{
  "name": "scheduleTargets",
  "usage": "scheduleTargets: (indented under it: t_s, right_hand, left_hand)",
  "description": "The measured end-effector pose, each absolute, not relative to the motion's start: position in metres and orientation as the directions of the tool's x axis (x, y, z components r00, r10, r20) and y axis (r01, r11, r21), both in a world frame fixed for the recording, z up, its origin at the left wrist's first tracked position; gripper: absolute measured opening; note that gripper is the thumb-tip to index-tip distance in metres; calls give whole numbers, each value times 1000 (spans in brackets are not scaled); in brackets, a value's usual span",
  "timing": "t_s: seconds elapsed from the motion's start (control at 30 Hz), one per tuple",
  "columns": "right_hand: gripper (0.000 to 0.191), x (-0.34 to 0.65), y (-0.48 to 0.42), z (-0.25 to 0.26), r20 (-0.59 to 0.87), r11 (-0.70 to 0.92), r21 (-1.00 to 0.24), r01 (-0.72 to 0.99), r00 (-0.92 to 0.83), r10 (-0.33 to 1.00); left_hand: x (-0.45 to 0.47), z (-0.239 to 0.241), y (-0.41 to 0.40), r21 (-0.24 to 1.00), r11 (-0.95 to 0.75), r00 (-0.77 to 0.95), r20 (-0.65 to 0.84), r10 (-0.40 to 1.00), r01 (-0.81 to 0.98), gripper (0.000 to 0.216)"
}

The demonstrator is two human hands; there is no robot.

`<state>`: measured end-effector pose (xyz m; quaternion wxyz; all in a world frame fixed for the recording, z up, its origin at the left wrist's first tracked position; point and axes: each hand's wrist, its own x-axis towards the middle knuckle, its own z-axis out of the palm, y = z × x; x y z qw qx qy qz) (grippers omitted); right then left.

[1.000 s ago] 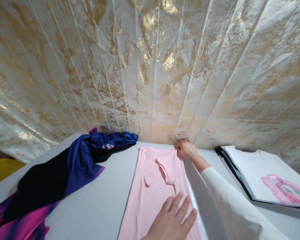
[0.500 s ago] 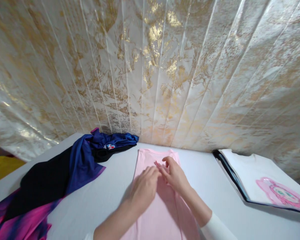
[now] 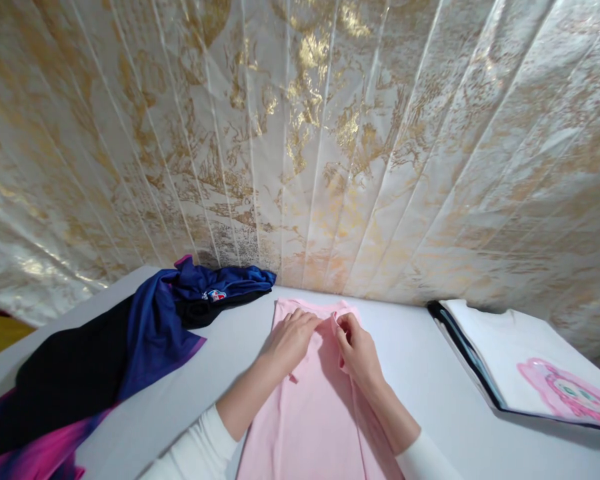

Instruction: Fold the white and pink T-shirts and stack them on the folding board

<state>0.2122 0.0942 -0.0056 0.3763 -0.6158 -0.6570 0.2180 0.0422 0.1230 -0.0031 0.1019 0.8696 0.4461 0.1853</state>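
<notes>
A pink garment [image 3: 315, 413] lies lengthwise on the white table [image 3: 220, 373], folded into a narrow strip. Both my hands rest near its far end. My left hand [image 3: 290, 339] lies on the cloth with fingers curled down onto it. My right hand [image 3: 356, 348] is closed in a pinch on a small flap of the pink fabric beside the left hand's fingertips.
A blue, black and magenta garment [image 3: 130, 333] is spread over the table's left side. A white shirt with a pink cartoon print [image 3: 530, 373] lies on a dark board at the right. A gold-patterned drape [image 3: 300, 147] hangs behind the table.
One second ago my right hand was at the far right corner of the pink garment and my left lay flat near me. Both have come together at the flap near the far end.
</notes>
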Motion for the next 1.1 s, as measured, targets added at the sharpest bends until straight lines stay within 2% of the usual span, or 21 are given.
scheduleTargets:
  t_s: [0.23,0.47,0.77,0.97,1.1]
  right_hand:
    - [27,211,92,-7,250,173,-849,499,91,964]
    - [23,211,91,-10,262,205,-888,411,88,961]
    - [24,213,94,-16,265,210,-905,371,103,959]
    - [27,214,95,-18,271,221,-917,332,112,956]
    - [31,214,96,-20,290,237,-907,347,108,951]
  left_hand:
    - [45,3,141,343,-593,539,247,805,728,19]
    - [45,-4,141,406,-605,554,249,794,685,20]
    - [45,-3,139,384,-608,566,228,792,695,16]
    - [46,-4,141,411,-592,556,217,802,694,11]
    - [49,-7,137,399,-578,535,225,814,712,14]
